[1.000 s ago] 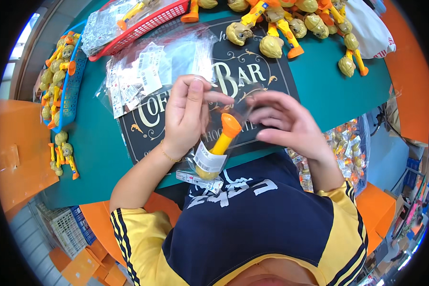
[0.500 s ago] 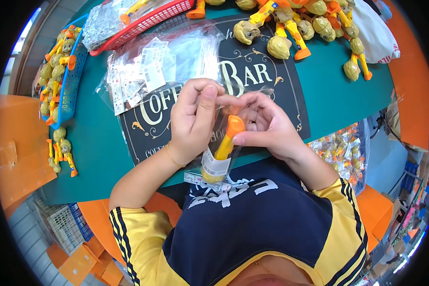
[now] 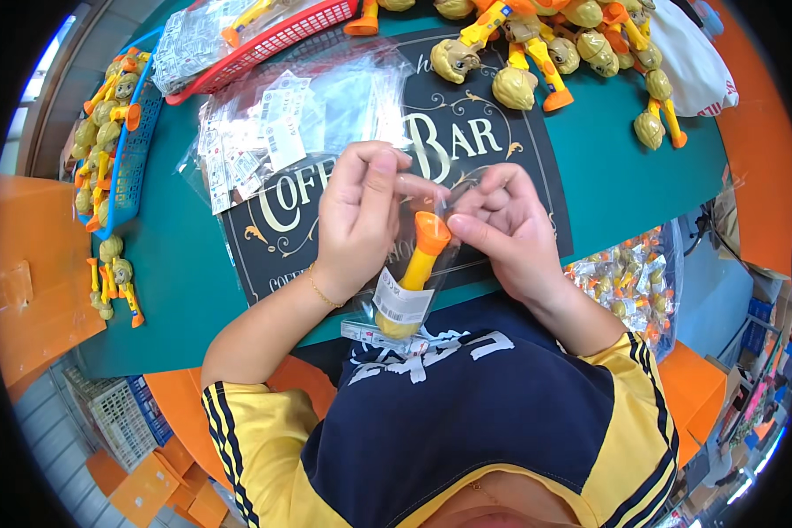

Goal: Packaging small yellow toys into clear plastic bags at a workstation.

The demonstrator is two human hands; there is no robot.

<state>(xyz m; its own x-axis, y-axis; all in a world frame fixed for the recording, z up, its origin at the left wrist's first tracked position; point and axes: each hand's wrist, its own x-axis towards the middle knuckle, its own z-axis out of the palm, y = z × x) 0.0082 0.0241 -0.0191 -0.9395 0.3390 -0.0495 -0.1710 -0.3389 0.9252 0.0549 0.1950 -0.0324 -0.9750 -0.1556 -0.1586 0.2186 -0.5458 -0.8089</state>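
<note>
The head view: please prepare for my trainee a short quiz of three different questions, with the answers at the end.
1. True or false: the toy between the left hand and the right hand is inside a clear bag.
2. Which colour is the far-left basket that holds more toys? A) red B) blue C) white
3. Fill in: the thin bracelet is on the person's ___ wrist.

Key: 1. True; 2. B; 3. left.
</note>
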